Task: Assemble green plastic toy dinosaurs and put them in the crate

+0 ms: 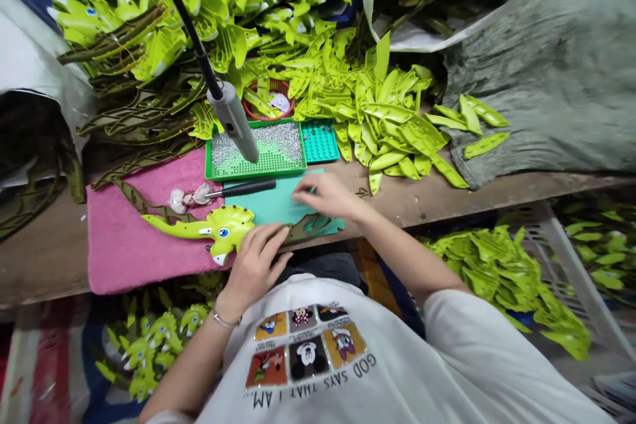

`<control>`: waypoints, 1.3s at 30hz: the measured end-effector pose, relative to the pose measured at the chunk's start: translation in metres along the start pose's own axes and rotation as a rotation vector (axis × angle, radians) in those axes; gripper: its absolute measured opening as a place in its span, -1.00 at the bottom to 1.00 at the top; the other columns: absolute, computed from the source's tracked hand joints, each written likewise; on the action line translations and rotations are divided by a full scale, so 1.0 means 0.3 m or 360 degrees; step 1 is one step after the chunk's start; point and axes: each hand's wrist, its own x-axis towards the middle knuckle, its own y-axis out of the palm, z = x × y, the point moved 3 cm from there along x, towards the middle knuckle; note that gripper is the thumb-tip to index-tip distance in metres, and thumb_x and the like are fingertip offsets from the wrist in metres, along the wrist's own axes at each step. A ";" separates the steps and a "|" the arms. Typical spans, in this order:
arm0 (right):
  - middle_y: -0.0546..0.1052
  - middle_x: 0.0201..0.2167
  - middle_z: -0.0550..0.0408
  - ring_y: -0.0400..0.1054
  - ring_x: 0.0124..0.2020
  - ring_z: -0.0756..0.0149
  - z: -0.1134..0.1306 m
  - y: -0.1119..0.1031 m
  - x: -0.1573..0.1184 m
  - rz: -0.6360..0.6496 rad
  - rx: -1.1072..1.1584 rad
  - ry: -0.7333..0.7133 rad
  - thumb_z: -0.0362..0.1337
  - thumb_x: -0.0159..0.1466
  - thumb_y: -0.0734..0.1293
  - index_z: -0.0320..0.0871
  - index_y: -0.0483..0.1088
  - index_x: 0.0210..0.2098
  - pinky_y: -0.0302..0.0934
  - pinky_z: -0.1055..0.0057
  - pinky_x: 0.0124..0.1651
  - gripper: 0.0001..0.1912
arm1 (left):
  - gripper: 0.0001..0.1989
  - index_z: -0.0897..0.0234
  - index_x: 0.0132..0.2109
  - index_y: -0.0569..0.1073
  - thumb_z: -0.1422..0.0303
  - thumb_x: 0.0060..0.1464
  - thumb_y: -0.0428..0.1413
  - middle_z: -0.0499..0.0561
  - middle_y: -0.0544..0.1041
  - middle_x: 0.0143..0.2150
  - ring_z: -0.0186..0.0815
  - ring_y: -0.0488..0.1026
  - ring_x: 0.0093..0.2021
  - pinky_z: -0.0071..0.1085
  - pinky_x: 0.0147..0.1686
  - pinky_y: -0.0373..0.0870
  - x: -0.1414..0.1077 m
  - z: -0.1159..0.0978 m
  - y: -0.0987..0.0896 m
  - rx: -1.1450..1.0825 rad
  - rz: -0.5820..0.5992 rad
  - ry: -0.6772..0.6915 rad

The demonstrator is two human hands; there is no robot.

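Observation:
On the work surface lies a lime-green toy dinosaur head (226, 230) with a frill, a blue eye and a long horn. My left hand (261, 258) rests over its right side, fingers bent around it and thumb apart below; the grip is partly hidden. A dark olive piece (311, 226) extends right from under those fingers. Above the teal mat (278, 195), my right hand (325, 197) has thumb and forefinger drawn together; anything between them is too small to make out. A black-handled tool (251, 187) lies left of it on the mat.
A grey electric screwdriver (236, 122) hangs over a green tray (211, 162) of small silver screws. Beside that stands a teal tray (320, 142). Green parts (387, 122) are heaped behind, near a red basket (247, 109). A pink cloth (119, 232) covers the left bench.

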 end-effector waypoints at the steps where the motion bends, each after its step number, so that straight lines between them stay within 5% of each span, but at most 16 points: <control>1: 0.63 -0.27 -0.03 0.44 -0.27 0.26 -0.047 -0.055 -0.014 -0.0228 -0.0127 0.0155 -0.21 0.32 0.28 -0.18 0.58 -0.25 0.24 0.35 -0.15 -0.74 | -0.62 0.22 0.15 0.50 0.33 0.19 0.22 0.24 0.56 0.12 0.02 0.48 0.14 0.06 0.20 0.34 0.027 0.007 -0.002 0.0283 0.0065 0.0109; 4: 0.60 -0.29 -0.08 0.40 -0.29 0.17 -0.204 -0.213 -0.093 -0.0762 -0.0552 0.0572 -0.31 0.25 0.25 -0.20 0.55 -0.24 0.25 0.26 -0.17 -0.76 | -0.55 0.32 0.23 0.40 0.40 0.22 0.18 0.25 0.59 0.00 0.01 0.52 0.01 0.12 0.20 0.28 0.075 0.030 0.012 0.0851 0.0315 0.0282; 6: 0.56 -0.26 -0.12 0.37 -0.24 0.10 -0.291 -0.280 -0.159 -0.0939 -0.0801 0.0645 -0.40 0.18 0.23 -0.22 0.54 -0.18 0.24 0.19 -0.12 -0.70 | -0.56 0.35 0.22 0.39 0.47 0.21 0.15 0.18 0.59 -0.12 -0.07 0.53 -0.12 0.07 0.17 0.30 0.083 0.033 0.019 0.1024 0.0394 0.0373; 10: 0.46 -0.13 -0.19 0.27 -0.11 0.01 -0.385 -0.295 -0.245 -0.0804 -0.1183 0.0422 -0.44 0.12 0.25 -0.19 0.55 -0.13 0.18 0.08 -0.06 -0.64 | -0.56 0.36 0.18 0.37 0.55 0.14 0.15 0.15 0.55 -0.15 -0.10 0.51 -0.15 -0.05 0.11 0.32 0.093 0.024 0.017 0.1116 0.0439 0.0455; 16: 0.44 0.01 -0.23 0.28 0.05 -0.05 -0.409 -0.338 -0.271 -0.0613 -0.1109 0.0225 -0.43 0.18 0.23 -0.20 0.52 -0.13 0.18 -0.02 0.08 -0.68 | -0.61 0.35 0.11 0.35 0.56 0.12 0.10 0.15 0.53 -0.15 -0.09 0.52 -0.19 -0.23 -0.19 0.38 0.129 0.013 0.014 0.1096 0.0630 0.0397; 22: 0.54 -0.06 -0.15 0.45 -0.08 0.08 -0.304 -0.436 -0.347 -0.1170 -0.0427 0.0056 -0.23 0.23 0.32 -0.08 0.44 -0.02 0.35 0.09 -0.01 -0.68 | -0.56 0.32 0.16 0.31 0.38 0.18 0.22 0.15 0.53 -0.12 -0.06 0.54 -0.13 -0.26 -0.21 0.35 0.169 0.005 -0.005 0.0997 0.0589 0.0273; 25: 0.55 -0.04 -0.08 0.48 -0.05 0.11 -0.234 -0.326 -0.357 -0.1374 0.0261 0.0078 -0.09 0.20 0.42 0.01 0.39 -0.04 0.41 0.17 -0.06 -0.65 | -0.55 0.31 0.11 0.33 0.13 0.22 0.20 0.14 0.54 -0.15 -0.09 0.55 -0.18 -0.29 -0.23 0.33 0.189 -0.002 -0.008 0.0999 0.0491 0.0237; 32: 0.60 -0.15 0.05 0.54 -0.19 0.13 -0.122 0.137 -0.250 -0.0639 0.1672 0.0459 0.08 -0.06 0.57 -0.02 0.31 -0.15 0.50 0.12 -0.15 -0.39 | -0.33 0.30 0.10 0.34 -0.13 0.08 0.20 0.09 0.55 -0.16 -0.14 0.56 -0.18 -0.37 -0.25 0.26 0.202 0.005 0.017 0.0997 0.0586 0.0178; 39: 0.62 -0.24 0.08 0.55 -0.21 0.12 -0.118 0.211 -0.228 -0.0468 0.1882 0.0532 -0.02 -0.16 0.63 -0.02 0.34 -0.18 0.50 0.05 -0.11 -0.36 | -0.51 0.29 -0.01 0.37 0.00 0.15 0.22 0.08 0.53 -0.18 -0.20 0.53 -0.22 -0.39 -0.25 0.22 0.199 0.006 0.026 0.0968 0.0718 0.0071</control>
